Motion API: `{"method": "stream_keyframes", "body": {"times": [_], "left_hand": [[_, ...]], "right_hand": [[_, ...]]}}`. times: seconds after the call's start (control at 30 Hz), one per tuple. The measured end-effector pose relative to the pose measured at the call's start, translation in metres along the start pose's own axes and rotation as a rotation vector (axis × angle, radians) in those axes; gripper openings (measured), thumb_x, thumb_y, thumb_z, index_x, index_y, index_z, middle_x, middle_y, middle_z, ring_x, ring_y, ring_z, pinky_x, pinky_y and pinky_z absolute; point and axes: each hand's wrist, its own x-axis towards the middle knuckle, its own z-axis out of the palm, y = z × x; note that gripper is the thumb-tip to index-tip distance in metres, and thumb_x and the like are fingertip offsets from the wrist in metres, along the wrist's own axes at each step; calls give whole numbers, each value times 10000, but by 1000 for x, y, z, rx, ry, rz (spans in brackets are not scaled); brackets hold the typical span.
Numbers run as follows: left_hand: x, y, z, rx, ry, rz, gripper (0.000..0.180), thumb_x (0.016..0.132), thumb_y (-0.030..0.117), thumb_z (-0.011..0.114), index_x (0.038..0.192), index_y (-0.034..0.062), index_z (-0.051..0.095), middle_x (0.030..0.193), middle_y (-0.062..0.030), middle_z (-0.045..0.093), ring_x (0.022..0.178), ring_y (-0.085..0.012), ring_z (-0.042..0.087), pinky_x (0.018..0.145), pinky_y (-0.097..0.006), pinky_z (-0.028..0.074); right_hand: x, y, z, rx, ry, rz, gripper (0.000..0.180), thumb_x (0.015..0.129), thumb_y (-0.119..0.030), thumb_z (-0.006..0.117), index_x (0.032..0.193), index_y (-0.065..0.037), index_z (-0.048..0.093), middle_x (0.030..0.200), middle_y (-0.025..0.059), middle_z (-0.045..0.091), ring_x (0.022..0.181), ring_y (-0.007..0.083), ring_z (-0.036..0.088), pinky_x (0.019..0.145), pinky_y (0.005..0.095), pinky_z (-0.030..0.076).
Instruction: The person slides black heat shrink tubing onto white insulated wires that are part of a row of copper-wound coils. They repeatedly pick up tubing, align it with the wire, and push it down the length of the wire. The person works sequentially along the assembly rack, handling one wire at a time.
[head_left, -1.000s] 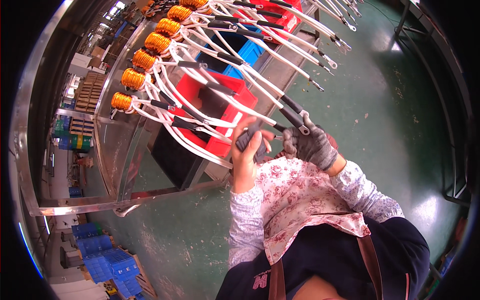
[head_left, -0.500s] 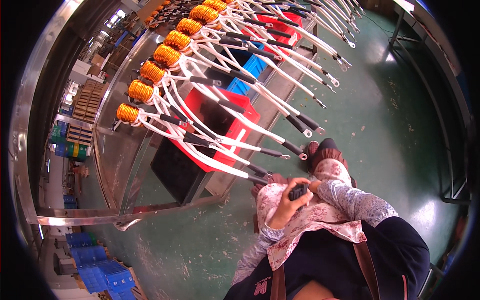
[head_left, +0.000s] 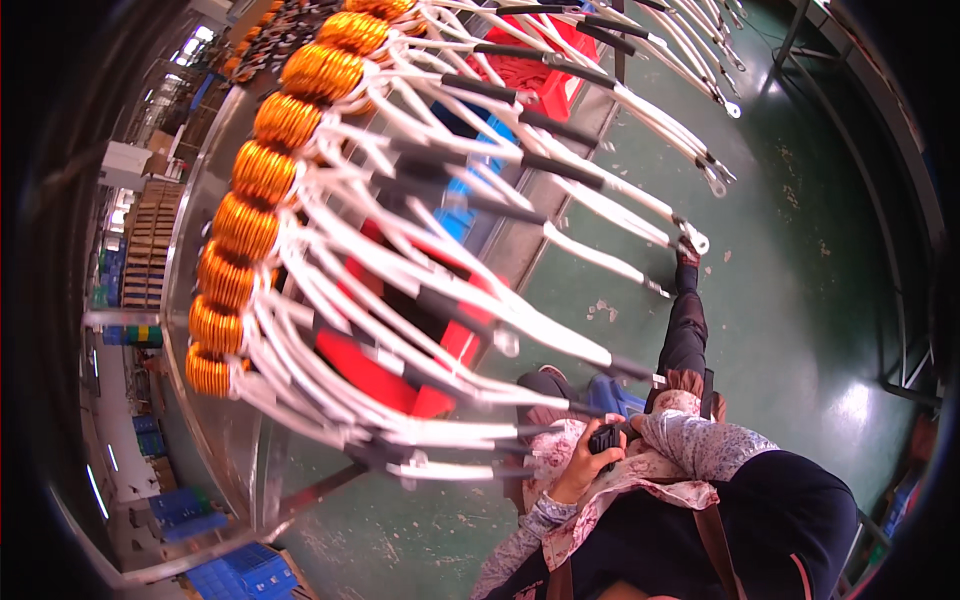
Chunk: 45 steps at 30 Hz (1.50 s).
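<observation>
My left hand (head_left: 576,472) is closed around a small black device (head_left: 604,439) with a blocky body, held above my lap. Beside it, my right hand (head_left: 638,424) lies at the end of a patterned sleeve, its fingers mostly hidden. Ahead and to the left runs a row of orange-wound coils (head_left: 245,228). White cables (head_left: 560,350) spread from them toward me, with black sleeves and metal ring lugs at their ends. The nearest cable ends hang close to my left hand; I cannot tell whether they touch it. Several cables are blurred.
Under the cables stand a red bin (head_left: 440,402), a blue bin (head_left: 456,222) and a farther red bin (head_left: 560,95). A blue stool (head_left: 615,394) shows by my legs. Blue crates (head_left: 240,572) stand at lower left, and a metal frame (head_left: 795,60) is at the right.
The coils and cables now appear lower and farther left, with blur. One leg stretches farther forward, and the blue stool has come into sight. The black device is still in my left hand.
</observation>
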Motion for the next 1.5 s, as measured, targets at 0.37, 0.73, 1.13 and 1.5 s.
{"method": "stream_keyframes", "body": {"times": [0.37, 0.73, 1.13, 1.5], "left_hand": [[69, 29, 21, 101, 188, -83, 493, 802, 79, 661, 1260, 52, 482, 963, -32, 586, 865, -116, 578, 763, -248, 479], [153, -39, 133, -237, 567, 154, 443, 765, 72, 695, 1184, 29, 557, 1203, -76, 514, 1109, -166, 500, 953, -296, 399], [157, -6, 180, -214, 643, 666, 496, 853, 23, 592, 1301, 105, 395, 986, -81, 552, 832, -196, 622, 756, -331, 548], [140, 34, 221, 81, 687, 875, 490, 829, -26, 565, 1286, 74, 421, 941, -33, 552, 855, -136, 590, 804, -268, 492]], "right_hand": [[-34, 32, -90, 23, -109, -3, 370, 800, -330, 609, 1091, -104, 643, 1118, 157, 621, 998, 319, 612, 806, 417, 500], [-111, 175, -224, -420, -138, 44, 337, 821, -313, 592, 1064, -89, 657, 1073, 157, 646, 958, 319, 628, 769, 417, 511], [-136, 117, -264, 1064, 98, -463, 485, 884, -412, 592, 1089, 27, 617, 964, 92, 667, 836, 194, 626, 696, 325, 510], [-240, 63, -250, 1229, 293, -742, 258, 930, -227, 572, 1099, -41, 631, 853, -3, 641, 734, 79, 605, 671, 209, 507]]}}
